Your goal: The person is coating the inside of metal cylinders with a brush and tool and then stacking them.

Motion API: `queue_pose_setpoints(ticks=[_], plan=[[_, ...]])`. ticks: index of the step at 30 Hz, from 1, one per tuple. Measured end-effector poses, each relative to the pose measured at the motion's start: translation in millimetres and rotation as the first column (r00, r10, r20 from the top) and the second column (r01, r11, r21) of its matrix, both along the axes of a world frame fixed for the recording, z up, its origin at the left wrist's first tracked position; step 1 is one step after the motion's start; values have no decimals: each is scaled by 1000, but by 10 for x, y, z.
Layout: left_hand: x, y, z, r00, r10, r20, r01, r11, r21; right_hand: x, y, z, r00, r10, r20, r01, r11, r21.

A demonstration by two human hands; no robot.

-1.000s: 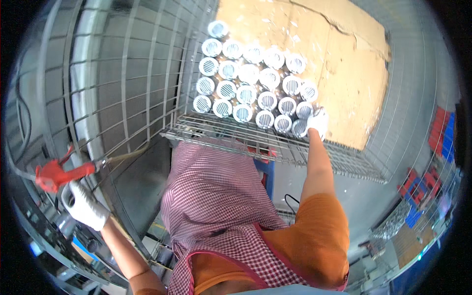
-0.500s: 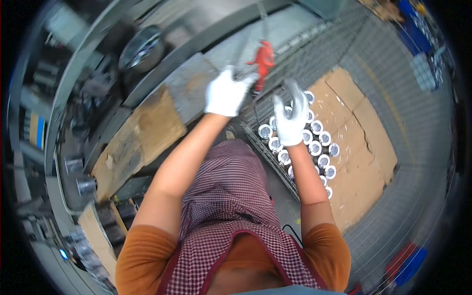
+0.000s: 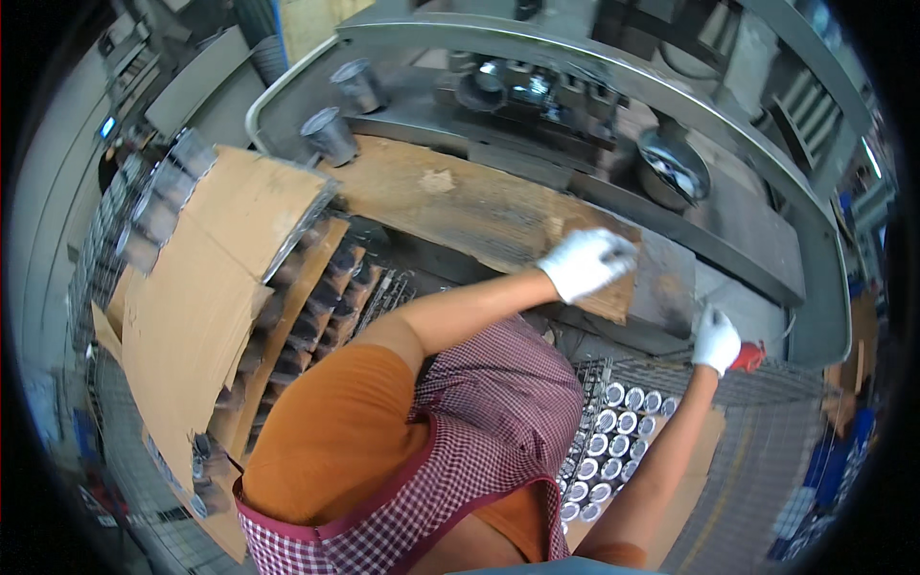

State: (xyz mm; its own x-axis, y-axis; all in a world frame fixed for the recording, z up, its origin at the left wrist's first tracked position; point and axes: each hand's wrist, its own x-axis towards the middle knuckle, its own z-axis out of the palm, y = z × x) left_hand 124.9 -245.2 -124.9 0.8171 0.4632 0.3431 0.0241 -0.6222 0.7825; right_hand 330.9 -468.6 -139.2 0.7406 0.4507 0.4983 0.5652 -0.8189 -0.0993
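Note:
My left hand (image 3: 586, 265), in a white glove, hovers over the right end of the worn wooden board (image 3: 460, 206). Its fingers are loosely bent and apart, and no object shows in them. My right hand (image 3: 717, 342), also gloved in white, is stretched out to the right with its fingers pointing away, slightly blurred. Beside its wrist is a red tool (image 3: 748, 356), partly hidden by the hand; I cannot tell whether they touch. Below, rows of round silver-rimmed metal cups (image 3: 610, 468) stand on cardboard in a wire crate, partly covered by my right forearm.
A metal bowl (image 3: 674, 171) with shiny pieces sits on the machine behind the board. Two metal cups, including one grey cup (image 3: 330, 136), stand at the board's far left. To my left, a cardboard sheet (image 3: 206, 287) covers stacked rows of dark cups beside wire mesh.
My view and body have turned left toward the board and machine. My left hand has gone from near the red tool to above the board; my right hand has left the cups for the tool's side.

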Motion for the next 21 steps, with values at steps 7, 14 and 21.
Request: queue_pose_setpoints(ticks=[7,14,21], plan=[[-1392,2153,559,613,789,-46,-734,589,338,-34,-195,-80,988,-61,-143,86,980,177],[-2042,3503,907,227,966,-127,-785,259,563,-69,-184,-76,984,-88,-155,118,974,196],[-1932,3718,794,203,921,-334,-536,390,749,-72,-150,-117,991,-117,-72,129,971,202]])
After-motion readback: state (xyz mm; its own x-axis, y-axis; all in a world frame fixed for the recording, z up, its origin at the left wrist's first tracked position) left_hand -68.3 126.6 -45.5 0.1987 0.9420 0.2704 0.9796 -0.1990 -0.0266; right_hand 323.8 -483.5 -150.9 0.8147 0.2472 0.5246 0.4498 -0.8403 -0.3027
